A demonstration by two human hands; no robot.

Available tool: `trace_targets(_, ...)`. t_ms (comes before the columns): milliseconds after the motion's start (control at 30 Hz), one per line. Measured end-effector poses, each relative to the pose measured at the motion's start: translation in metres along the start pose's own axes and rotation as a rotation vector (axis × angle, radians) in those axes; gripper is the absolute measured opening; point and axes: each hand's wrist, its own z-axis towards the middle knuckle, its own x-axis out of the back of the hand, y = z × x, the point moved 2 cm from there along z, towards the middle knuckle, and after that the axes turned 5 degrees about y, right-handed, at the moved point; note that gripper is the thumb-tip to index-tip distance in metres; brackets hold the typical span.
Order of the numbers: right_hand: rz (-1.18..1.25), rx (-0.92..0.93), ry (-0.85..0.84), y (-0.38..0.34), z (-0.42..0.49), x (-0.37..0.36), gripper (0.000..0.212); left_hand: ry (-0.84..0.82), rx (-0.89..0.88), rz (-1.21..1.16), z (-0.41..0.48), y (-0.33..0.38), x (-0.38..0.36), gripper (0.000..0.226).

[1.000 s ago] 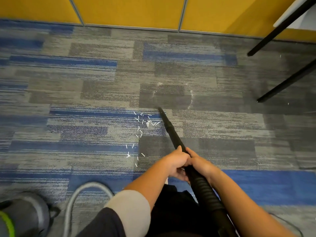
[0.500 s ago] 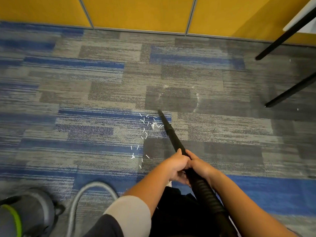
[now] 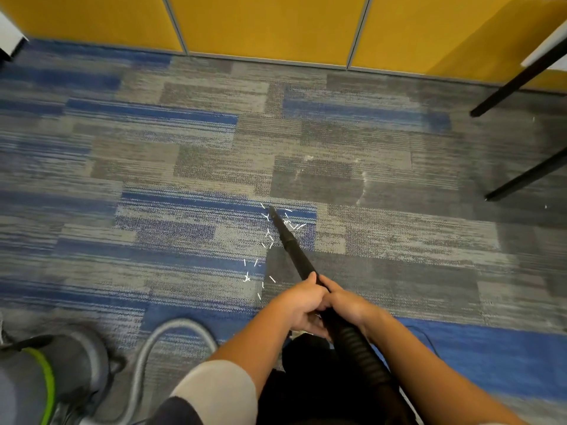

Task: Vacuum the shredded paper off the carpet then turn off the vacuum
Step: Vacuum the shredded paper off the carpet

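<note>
Vacuum canister [image 3: 46, 372] cut off, wand [image 3: 295, 250] crossing paper shreds [image 3: 247, 278]

Wand [image 3: 291, 243]: runs forward from the fingers [image 3: 308, 325], tip down at the carpet [image 3: 153, 167].
Shredded paper [image 3: 267, 237]: on the carpet ahead-left of the fingers, around the wand's tip.
Vacuum body [image 3: 70, 363]: well left, behind the fingers.
Hose [image 3: 171, 326]: between vacuum body and fingers.
Bench legs [image 3: 527, 176]: far ahead-right.

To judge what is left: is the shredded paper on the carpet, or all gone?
On the carpet: shredded paper lies scattered around the nozzle tip and left of the wand.
</note>
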Motion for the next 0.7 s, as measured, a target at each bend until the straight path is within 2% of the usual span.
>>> trace_targets(100,0.001,-0.011,-0.003,0.004,-0.001,-0.006,0.083,0.004,-0.013,-0.021,-0.006,-0.004,0.001,0.067)
trace_targets(233,-0.012,-0.011,-0.016,0.007,0.006,-0.016,0.099,0.009,-0.012,-0.043,-0.010,-0.011,0.008,0.066)
trace_targets(433,0.026,0.001,-0.060,0.013,0.008,-0.025,0.089,0.012,-0.001,-0.042,-0.011,-0.018,0.014,0.068)
trace_targets(700,0.063,0.004,-0.021,0.008,-0.003,-0.014,0.080,0.010,-0.020,-0.039,-0.010,-0.011,0.004,0.064)
